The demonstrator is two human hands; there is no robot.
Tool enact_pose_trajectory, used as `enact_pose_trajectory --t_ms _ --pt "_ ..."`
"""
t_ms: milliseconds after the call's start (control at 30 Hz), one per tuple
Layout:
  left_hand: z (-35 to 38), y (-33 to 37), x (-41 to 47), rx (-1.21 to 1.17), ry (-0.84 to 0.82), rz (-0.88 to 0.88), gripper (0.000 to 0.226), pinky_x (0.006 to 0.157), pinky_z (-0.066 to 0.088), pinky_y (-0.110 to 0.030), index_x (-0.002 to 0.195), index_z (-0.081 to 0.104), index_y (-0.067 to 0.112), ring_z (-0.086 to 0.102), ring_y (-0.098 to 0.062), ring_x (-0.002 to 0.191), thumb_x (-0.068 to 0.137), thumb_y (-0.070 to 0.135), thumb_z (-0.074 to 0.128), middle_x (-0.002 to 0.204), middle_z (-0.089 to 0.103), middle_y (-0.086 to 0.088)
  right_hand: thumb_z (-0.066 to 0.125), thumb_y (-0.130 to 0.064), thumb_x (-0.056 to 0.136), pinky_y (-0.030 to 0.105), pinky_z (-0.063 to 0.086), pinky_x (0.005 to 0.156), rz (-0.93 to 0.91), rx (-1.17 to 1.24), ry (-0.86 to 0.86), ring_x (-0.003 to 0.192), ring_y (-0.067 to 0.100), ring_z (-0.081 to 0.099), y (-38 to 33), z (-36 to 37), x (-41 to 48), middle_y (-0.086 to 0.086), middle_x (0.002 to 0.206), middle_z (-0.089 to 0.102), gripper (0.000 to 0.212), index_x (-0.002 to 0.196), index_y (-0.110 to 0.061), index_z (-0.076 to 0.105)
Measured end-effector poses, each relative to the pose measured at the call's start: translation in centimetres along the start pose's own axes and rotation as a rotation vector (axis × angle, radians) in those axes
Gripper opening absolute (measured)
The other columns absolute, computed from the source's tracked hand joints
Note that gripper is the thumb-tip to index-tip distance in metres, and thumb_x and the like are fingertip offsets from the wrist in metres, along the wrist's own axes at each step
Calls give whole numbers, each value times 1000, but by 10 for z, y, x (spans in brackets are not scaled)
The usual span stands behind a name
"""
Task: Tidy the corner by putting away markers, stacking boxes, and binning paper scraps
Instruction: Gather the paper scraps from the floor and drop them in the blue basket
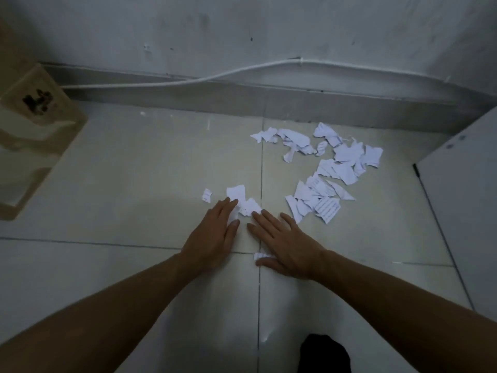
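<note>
Torn white paper scraps lie on the pale tiled floor. A big scatter of scraps [330,168] spreads to the right of centre. A smaller cluster [240,200] sits just ahead of my hands, with one tiny scrap [206,195] to its left. My left hand [215,235] lies flat, fingers together, its fingertips resting on the small cluster. My right hand [285,243] is flat with fingers spread, beside the cluster; a small scrap [262,256] peeks out by its thumb. Neither hand grips anything.
A stack of cardboard boxes [35,135] stands at the left against the wall. A white cable [188,81] runs along the grey skirting. A white board or panel [462,200] leans at the right. Something black [324,354] lies at the bottom edge.
</note>
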State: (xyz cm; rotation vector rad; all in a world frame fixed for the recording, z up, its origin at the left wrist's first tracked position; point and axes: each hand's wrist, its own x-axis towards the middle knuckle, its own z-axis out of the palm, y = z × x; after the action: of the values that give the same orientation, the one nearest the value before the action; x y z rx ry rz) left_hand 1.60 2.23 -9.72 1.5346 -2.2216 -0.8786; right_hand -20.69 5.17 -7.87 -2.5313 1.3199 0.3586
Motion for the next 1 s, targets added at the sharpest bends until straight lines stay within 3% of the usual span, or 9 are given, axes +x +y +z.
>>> enact_pose_trajectory --t_ms 167,333,467,567,633,733,867,933,1000 --pt "0 -6 14 220 175 -114 69 121 3 -47 155 16 25 2 -27 152 95 59 17 165 6 -4 24 -58 101 58 20 118 227 -30 123 151 32 15 18 13 7 12 165 13 70 156 -15 21" --pt "17 1 31 269 87 -155 81 121 1 -52 156 6 25 0 -32 151 88 69 12 165 2 -7 6 -60 97 54 5 120 415 106 185 153 29 3 34 7 20 8 166 2 76 158 -16 16" --pt "42 28 48 326 63 -66 79 121 1 -51 157 11 25 0 -31 151 90 68 18 165 6 -7 17 -50 102 57 11 118 530 96 353 151 31 18 58 11 17 10 164 20 64 153 -15 33" --pt "60 49 63 324 66 -17 77 121 4 -52 156 16 24 3 -30 152 92 66 23 165 10 -6 8 -55 97 54 0 121 681 241 403 154 28 2 71 18 15 8 166 6 72 157 -17 20" --pt "71 58 73 334 60 14 75 121 3 -51 156 14 23 2 -29 152 94 64 20 165 7 -4 11 -54 98 52 -1 123 606 450 447 154 21 -2 68 24 12 6 167 4 70 158 -18 17" --pt "80 67 84 318 57 78 70 121 7 -51 157 11 21 4 -28 152 97 58 10 165 5 -4 34 -37 103 41 15 124 359 730 677 150 11 21 61 21 8 0 160 30 53 152 -17 33" --pt "86 75 97 242 85 92 65 122 9 -49 156 9 25 4 -22 152 98 54 14 165 6 0 31 -43 102 34 11 123 568 644 844 147 7 23 92 14 16 -3 158 35 49 149 -29 35" --pt "87 81 102 172 112 91 64 122 10 -48 156 12 26 6 -19 152 98 54 13 165 9 2 26 -51 101 39 13 124 658 677 774 148 10 23 107 12 14 -1 160 33 54 150 -29 30" --pt "87 87 108 104 122 102 68 121 11 -48 156 12 27 8 -18 152 97 60 9 165 12 2 32 -47 100 40 28 121 584 801 676 142 12 36 111 14 7 1 155 42 56 150 -22 37"
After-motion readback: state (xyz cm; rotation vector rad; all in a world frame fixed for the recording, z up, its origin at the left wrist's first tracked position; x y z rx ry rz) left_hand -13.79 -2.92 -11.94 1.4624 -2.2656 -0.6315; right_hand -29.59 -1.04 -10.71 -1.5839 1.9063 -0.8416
